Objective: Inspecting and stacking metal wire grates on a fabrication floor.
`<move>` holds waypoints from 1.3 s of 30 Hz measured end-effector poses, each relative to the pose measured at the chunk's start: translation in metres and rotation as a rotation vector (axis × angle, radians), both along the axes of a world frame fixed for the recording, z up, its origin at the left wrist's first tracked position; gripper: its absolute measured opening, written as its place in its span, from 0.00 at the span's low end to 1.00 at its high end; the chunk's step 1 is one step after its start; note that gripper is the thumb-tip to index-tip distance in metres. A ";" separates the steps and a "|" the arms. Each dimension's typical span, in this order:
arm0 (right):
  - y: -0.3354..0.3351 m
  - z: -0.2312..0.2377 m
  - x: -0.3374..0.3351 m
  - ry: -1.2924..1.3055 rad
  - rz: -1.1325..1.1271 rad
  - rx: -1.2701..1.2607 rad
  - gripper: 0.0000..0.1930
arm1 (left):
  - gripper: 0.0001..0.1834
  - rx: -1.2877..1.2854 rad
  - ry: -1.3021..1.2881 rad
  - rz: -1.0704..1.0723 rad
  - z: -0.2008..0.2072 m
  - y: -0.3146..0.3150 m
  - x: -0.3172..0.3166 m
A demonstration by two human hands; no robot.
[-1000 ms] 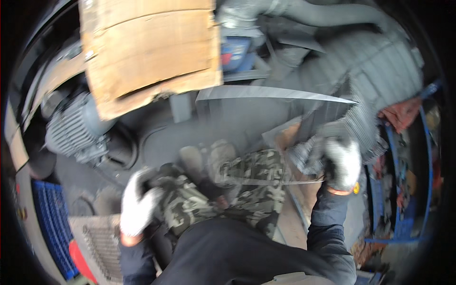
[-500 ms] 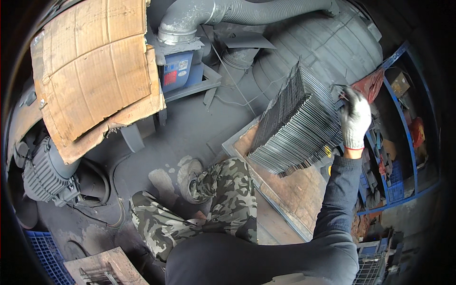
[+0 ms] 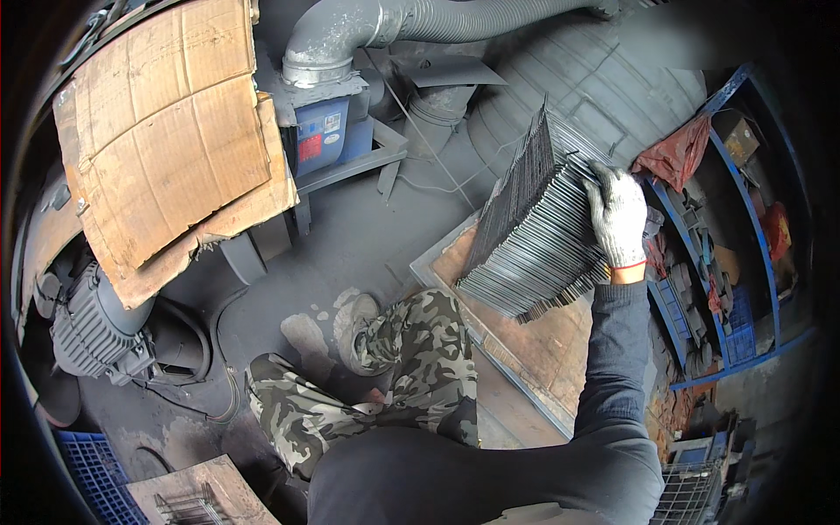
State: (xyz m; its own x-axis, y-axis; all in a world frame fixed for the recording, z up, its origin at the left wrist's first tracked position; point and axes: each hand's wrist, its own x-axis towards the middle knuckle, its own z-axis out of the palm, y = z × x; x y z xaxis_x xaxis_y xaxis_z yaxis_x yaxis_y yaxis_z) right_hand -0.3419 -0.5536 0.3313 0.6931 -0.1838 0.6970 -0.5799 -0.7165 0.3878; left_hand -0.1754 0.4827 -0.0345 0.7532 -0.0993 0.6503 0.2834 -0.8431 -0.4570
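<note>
My right hand (image 3: 619, 220), in a white knit glove with darkened fingertips, lies against the upper right side of a tall stack of thin dark metal pieces (image 3: 535, 249). Its fingers are apart and touch the edges of the topmost pieces; whether one piece is between them is hard to make out. The stack leans a little and its layered edges face me. Under it is a brown board (image 3: 542, 350) in a metal-edged frame. My left hand is out of view.
Cardboard sheets (image 3: 166, 131) cover something at upper left, above a grey motor (image 3: 101, 324). A thick duct (image 3: 420, 22) crosses the top. Blue shelving (image 3: 744, 184) with a red bag (image 3: 674, 157) stands at right. At lower left, a board (image 3: 197, 494) carries thin metal pieces.
My right hand has moved left from beside the stack onto its upper right edge. A thin dark piece showed at its fingertips before. The view has shifted slightly.
</note>
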 end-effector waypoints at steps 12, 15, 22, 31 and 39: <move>0.005 -0.007 0.000 0.012 0.070 0.098 0.17 | 0.28 -0.950 0.321 0.037 0.098 -0.049 0.006; 0.018 -0.005 0.004 0.011 0.075 0.069 0.17 | 0.31 -0.889 0.253 0.061 0.105 -0.027 -0.008; 0.155 -0.098 0.037 -0.701 0.462 0.458 0.21 | 0.17 -1.317 0.288 -0.089 0.229 -0.184 0.024; 0.377 -0.195 0.186 0.356 1.020 2.376 0.23 | 0.04 -0.992 0.565 -0.915 0.245 -0.463 0.078; 0.299 -0.264 0.191 -0.128 0.586 2.586 0.08 | 0.40 -1.182 0.223 -0.731 0.129 -0.481 0.115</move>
